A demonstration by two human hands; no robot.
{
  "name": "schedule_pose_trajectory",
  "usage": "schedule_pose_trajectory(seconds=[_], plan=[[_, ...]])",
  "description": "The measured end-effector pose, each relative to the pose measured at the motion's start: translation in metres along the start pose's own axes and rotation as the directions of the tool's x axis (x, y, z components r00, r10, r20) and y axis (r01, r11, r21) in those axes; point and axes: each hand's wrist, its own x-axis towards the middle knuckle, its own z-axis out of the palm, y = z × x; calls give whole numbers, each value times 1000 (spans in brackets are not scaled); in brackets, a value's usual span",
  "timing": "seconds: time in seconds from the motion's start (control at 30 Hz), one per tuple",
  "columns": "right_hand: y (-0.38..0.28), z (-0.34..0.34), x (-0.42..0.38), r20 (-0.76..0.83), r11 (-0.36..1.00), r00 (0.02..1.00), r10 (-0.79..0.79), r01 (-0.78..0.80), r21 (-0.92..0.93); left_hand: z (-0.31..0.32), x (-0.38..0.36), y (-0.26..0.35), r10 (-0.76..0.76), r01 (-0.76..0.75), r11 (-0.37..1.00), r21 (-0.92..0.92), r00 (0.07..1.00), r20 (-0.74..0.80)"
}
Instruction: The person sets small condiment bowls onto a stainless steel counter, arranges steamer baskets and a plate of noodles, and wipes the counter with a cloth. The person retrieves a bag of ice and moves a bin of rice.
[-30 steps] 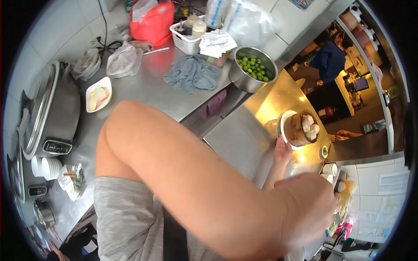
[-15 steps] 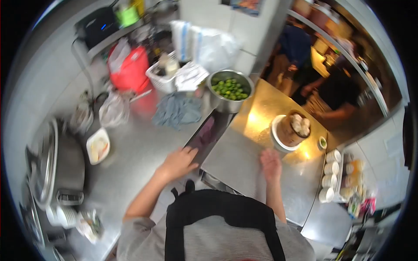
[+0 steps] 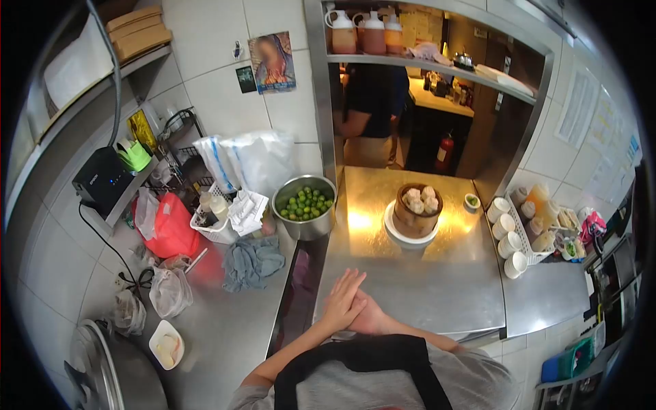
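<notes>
My left hand (image 3: 342, 302) and my right hand (image 3: 372, 316) rest against each other above the near edge of the steel counter (image 3: 437, 287). The left lies with fingers stretched out across the right. The right is opened out flat, though its fingers are partly covered. Neither hand holds anything. Further back on the counter, a round bamboo steamer (image 3: 415, 223) with several pale dumplings (image 3: 420, 199) stands on a white plate (image 3: 411, 240). To its right is a small cup with green contents (image 3: 471, 201).
A metal pot (image 3: 304, 229) of green limes (image 3: 306, 203) stands left of the counter. Beside it are a grey cloth (image 3: 253, 263), a white basket (image 3: 217, 231) and a red bag (image 3: 171, 229). White cups (image 3: 509, 244) stand at right. A person (image 3: 369, 102) is beyond the pass-through.
My hands were apart, the left over the gap and the right near the plate; now they are together. The view has turned and lifted, showing more of the wall and shelf.
</notes>
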Motion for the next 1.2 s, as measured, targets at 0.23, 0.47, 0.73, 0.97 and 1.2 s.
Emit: schedule_pose_trajectory(seconds=[0.23,0.47,0.73,0.97,1.2], plan=[[-1,67,-20,-270,915,959,-85,-32,-401,-29,14,-13,158,-150,985,85,983,-98],[6,103,-14,265,-269,938,-224,202,-942,-18,38,-3,-675,143,-365,-920,640,367],[-11,44,-28,718,-837,661,-217,253,-485,43,19,5,-202,397,-73,-915,893,403],[-40,33,-90,704,-882,577,-414,-63,-467,37,26,75,-234,651,53,-757,745,625],[-60,35,-212,541,-615,307,-783,-510,-601,75,39,129,166,799,152,-582,560,812]])
